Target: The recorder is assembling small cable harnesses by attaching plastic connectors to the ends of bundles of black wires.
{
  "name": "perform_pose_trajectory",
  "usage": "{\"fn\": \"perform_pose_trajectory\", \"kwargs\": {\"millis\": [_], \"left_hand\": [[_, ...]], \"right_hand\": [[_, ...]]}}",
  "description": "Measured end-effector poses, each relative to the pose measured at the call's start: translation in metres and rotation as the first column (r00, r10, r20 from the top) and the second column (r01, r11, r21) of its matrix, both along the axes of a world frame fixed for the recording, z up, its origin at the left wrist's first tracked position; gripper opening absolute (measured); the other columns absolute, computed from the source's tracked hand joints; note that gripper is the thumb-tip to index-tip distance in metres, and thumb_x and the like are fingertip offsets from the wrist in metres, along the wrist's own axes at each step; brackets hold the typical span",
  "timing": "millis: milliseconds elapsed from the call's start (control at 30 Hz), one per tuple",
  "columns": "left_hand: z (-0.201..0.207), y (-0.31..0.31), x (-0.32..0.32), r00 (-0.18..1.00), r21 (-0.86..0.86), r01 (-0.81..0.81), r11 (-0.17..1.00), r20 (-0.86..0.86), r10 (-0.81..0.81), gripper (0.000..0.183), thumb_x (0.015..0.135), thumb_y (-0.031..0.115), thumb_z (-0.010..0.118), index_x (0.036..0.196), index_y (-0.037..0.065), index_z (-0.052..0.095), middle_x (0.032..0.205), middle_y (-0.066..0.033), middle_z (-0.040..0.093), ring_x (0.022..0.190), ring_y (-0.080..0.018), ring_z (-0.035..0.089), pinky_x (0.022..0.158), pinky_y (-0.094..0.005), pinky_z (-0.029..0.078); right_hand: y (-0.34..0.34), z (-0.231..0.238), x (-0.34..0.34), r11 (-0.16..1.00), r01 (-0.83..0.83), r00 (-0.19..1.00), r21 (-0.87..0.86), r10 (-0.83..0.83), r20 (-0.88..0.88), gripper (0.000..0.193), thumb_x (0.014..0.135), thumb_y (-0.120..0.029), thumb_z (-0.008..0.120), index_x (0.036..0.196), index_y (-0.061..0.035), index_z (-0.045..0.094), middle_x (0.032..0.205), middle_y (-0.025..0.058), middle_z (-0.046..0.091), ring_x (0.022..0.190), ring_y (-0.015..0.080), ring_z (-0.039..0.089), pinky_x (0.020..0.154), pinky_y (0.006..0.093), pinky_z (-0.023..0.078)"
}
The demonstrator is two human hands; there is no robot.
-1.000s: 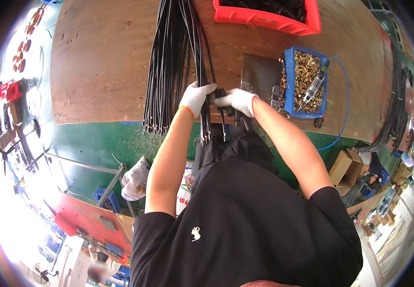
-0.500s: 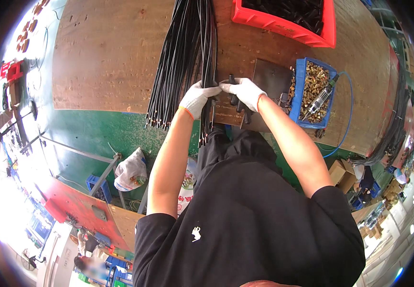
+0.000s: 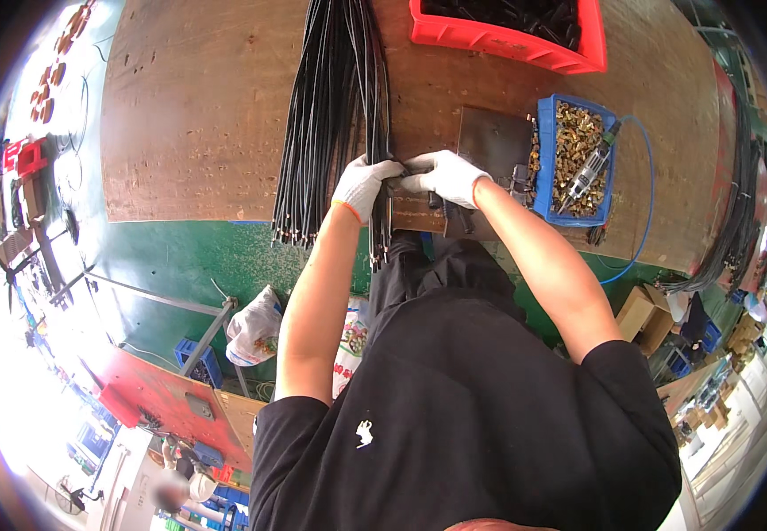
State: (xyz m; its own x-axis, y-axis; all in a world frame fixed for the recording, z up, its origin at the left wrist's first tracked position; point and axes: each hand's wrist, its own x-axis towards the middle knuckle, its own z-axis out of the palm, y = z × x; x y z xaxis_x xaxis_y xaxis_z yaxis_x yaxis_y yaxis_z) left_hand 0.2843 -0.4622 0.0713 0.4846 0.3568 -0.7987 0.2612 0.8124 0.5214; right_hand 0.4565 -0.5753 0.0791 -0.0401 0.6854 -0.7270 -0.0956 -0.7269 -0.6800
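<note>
Black cables (image 3: pixel 321 115) with metal-tipped ends lie in a long bundle across the table and hang over its near edge. My left hand (image 3: pixel 364 186), in a white glove, is closed around a few cables on the bundle's right side. My right hand (image 3: pixel 445 179), gloved too, meets it fingertip to fingertip and pinches a short black piece, like a rubber sleeve, against a cable. Fingers hide most of that piece. Below my right palm, several black ribbed sleeves (image 3: pixel 459 218) show at the table edge; whether the palm holds them I cannot tell.
A blue bin (image 3: pixel 543 168) of brass fittings stands to the right, with an air tool (image 3: pixel 589 177) on top and a blue hose (image 3: pixel 651 190) curving off it. Beside it lies a dark plate (image 3: pixel 494 137). A red crate (image 3: pixel 507 42) of black parts sits farther back.
My right hand has rolled over and its fingers have moved in closer to my left fingers. The black sleeve that stuck up above it no longer shows. The whole view has shifted slightly.
</note>
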Motion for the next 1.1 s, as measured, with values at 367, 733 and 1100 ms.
{"fn": "perform_pose_trajectory", "kwargs": {"millis": [367,733,1100], "left_hand": [[0.018,0.000,0.015,0.997,-0.012,0.029,1.000,-0.065,-0.029,0.016,0.089,0.010,0.079,0.102,0.006,0.071,0.087,-0.0052,0.070,0.070,-0.0164,0.066,0.066,-0.0311,0.055],[0.001,0.008,-0.001,0.999,-0.140,0.050,0.989,-0.002,-0.051,0.016,0.094,0.009,0.073,0.107,0.001,0.070,0.091,-0.0112,0.073,0.076,-0.0249,0.072,0.070,-0.0398,0.063],[0.000,0.014,-0.002,0.997,-0.263,0.068,0.962,-0.019,-0.075,0.018,0.093,0.009,0.074,0.106,-0.004,0.076,0.094,-0.0140,0.077,0.082,-0.0248,0.076,0.073,-0.0423,0.065]], "right_hand": [[0.002,-0.002,0.000,0.993,-0.118,0.949,-0.010,0.115,0.293,0.049,0.088,-0.037,0.081,0.124,-0.0047,0.076,0.109,0.0154,0.078,0.096,0.0240,0.074,0.087,0.0377,0.055],[-0.083,0.013,-0.009,0.980,-0.109,0.986,-0.165,0.087,-0.139,0.046,0.094,-0.027,0.081,0.130,-0.0001,0.073,0.120,0.0074,0.076,0.114,0.0152,0.063,0.105,0.0330,0.046],[-0.112,0.019,-0.021,0.988,-0.093,0.987,-0.125,0.075,-0.145,0.042,0.095,-0.026,0.080,0.129,-0.0013,0.074,0.115,0.0055,0.076,0.107,0.0130,0.066,0.101,0.0312,0.049]]}}
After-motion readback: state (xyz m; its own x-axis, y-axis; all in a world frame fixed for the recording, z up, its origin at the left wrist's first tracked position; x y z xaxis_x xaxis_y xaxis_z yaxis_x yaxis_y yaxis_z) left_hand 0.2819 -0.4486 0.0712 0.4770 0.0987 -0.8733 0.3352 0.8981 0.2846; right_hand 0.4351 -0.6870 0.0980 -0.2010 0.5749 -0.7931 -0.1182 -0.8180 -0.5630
